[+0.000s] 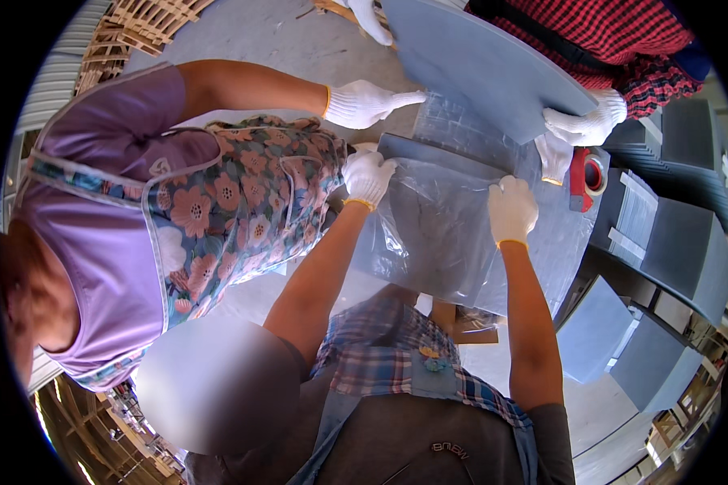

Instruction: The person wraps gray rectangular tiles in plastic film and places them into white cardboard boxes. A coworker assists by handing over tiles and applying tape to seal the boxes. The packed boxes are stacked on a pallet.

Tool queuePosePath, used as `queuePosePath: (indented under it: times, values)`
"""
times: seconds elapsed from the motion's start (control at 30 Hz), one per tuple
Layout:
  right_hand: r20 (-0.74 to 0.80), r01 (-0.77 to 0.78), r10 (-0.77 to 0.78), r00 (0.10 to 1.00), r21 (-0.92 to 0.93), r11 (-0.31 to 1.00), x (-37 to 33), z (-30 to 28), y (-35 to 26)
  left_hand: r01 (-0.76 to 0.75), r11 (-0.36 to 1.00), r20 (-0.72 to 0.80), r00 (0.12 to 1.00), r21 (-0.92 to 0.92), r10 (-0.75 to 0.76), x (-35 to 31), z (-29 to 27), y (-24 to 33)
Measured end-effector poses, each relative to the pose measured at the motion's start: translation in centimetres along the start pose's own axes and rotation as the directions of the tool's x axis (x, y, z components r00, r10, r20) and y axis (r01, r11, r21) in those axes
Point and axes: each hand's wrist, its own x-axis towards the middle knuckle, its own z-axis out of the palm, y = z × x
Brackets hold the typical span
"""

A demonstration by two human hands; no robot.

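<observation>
Covering grey panel (435,155) with clear film (441,230): seemingly mostly done, far edge bare; left hand (368,176), right hand (513,212), narrow grip on film.

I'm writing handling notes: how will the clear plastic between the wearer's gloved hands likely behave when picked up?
The clear plastic is probably floppy, as it wrinkles between the left hand and right hand. It looks thin, with grey showing through, so it is likely light. Its glossy glare suggests it may slip.
</observation>
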Motion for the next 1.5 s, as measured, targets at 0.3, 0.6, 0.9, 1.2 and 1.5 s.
queuePosePath:
  times: [0.3,0.6,0.9,1.2,1.5]
  values:
    - [-0.352,0.253,-0.243,0.904,-0.019,0.967,-5.8,1.7,-1.8,-0.035,0.999,0.114,0.993,0.021,0.032,0.5,-0.9,2.1]
    - [-0.176,0.534,-0.510,0.842,0.135,0.834,-8.3,3.7,-7.2,0.031,0.999,0.134,0.991,-0.025,-0.027,0.4,0.3,1.7]
    - [-0.068,0.460,-0.459,0.886,0.003,0.888,-4.0,4.5,-3.1,-0.296,0.952,-0.399,0.866,0.077,0.301,-0.6,-1.2,3.1]
    - [-0.149,0.497,-0.495,0.856,-0.023,0.867,-3.8,4.6,-2.8,-0.671,0.654,-0.064,0.713,-0.349,0.698,-8.8,-0.1,8.6]
    - [-0.133,0.492,-0.493,0.860,-0.046,0.870,-3.7,4.5,-3.1,-0.499,0.865,-0.053,0.864,0.049,0.501,-3.8,-0.4,5.8]
